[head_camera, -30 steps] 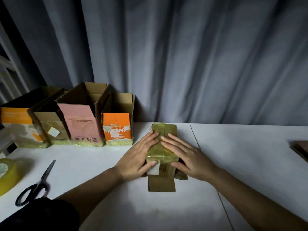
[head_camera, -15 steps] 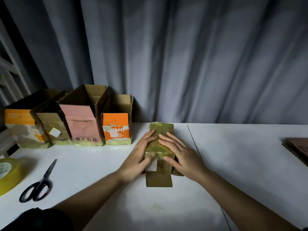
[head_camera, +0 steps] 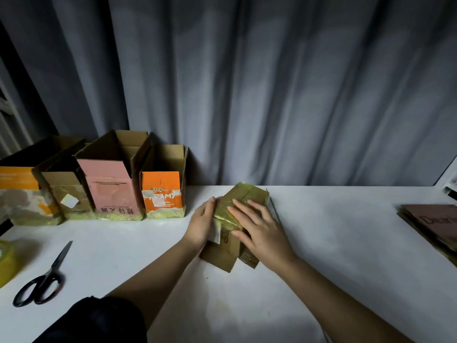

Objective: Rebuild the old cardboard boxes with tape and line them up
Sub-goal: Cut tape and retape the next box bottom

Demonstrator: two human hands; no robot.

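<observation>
Centrally, taped cardboard box (head_camera: 243, 209) lies on its side on white bench (head_camera: 346, 243), tilted, open flaps toward person. Left hand (head_camera: 201, 224) against box's left side, fingers straight and close together. Right hand (head_camera: 262, 231) flat on top, fingers straight and spread, pressing yellowish tape. Four upright boxes in row at back left: orange box (head_camera: 162, 191), pink box (head_camera: 111, 184), two more beyond. Scissors (head_camera: 43, 278) and tape roll (head_camera: 5, 261) at left; flat cardboard stack (head_camera: 432, 224) far right.
</observation>
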